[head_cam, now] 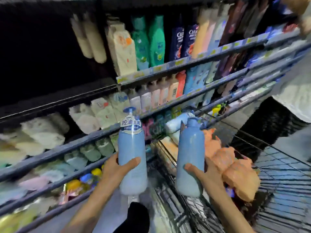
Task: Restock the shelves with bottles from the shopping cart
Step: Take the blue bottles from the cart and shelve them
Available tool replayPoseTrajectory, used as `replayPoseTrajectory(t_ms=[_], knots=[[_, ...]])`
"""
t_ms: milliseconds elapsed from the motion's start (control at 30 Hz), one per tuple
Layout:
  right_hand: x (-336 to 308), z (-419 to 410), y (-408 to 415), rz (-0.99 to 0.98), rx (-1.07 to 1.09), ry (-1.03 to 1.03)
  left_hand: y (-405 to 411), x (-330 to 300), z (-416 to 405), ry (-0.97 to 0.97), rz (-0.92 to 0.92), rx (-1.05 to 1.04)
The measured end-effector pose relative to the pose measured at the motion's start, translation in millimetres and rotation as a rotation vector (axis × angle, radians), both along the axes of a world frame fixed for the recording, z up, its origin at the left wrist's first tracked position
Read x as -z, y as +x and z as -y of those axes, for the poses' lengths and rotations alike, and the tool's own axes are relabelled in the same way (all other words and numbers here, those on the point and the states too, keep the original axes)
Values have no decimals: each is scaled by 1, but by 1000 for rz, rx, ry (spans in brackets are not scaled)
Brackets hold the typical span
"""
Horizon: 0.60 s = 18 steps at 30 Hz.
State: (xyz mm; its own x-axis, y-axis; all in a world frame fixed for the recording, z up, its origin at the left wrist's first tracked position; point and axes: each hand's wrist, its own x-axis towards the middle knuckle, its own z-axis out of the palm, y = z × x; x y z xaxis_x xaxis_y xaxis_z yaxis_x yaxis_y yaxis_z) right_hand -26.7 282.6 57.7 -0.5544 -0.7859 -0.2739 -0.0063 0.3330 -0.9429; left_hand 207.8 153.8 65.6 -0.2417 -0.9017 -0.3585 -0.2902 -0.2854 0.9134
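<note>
**Two blue pump bottles in hand, between cart and shelving**

While both arms reach forward, each hand grips one tall blue bottle upright. Left hand (117, 167) wraps the lower body of the left blue bottle (132, 153), thumb lying across the front, fingers curled behind. Smooth matte plastic, cylindrical, rounded shoulders; a white-and-blue printed collar label sits round the neck under a blue pump head. Right hand (207, 175) clasps the right blue bottle (191, 157) the same way, thumb in front. Same shape and finish, no collar label showing from this side, top slightly darker.

Behind and right of the right hand: the shopping cart (277, 165), thin metal wire grid, glossy. Inside it, touching the back of the right hand, crumpled orange refill pouches (235, 174), soft and wrinkled. Further ahead in the cart, pale bottles lying down, blurred.

Left of and beyond the left hand: tiered shelves (168, 64) with grey-blue front rails carrying yellow price tags. Rows of upright bottles: green (156, 41), dark navy (178, 42), cream, pink. Lower tiers hold white squat pouches (45, 130), edges smeared by blur.

Far right: another person's pale sleeve (296, 96).
</note>
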Motion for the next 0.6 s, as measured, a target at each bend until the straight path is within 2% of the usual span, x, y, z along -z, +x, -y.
replayPoseTrajectory(t_ms=[267,500,600], knots=[[-10,75,103,40,-353,-56,136,-31,-15,-120,54,-347],[-39,147,200,59,-521,-111,231,-57,13,-155,-54,-484],[-54,179,247,66,-547,-150,270,-65,38,-194,-67,-473]])
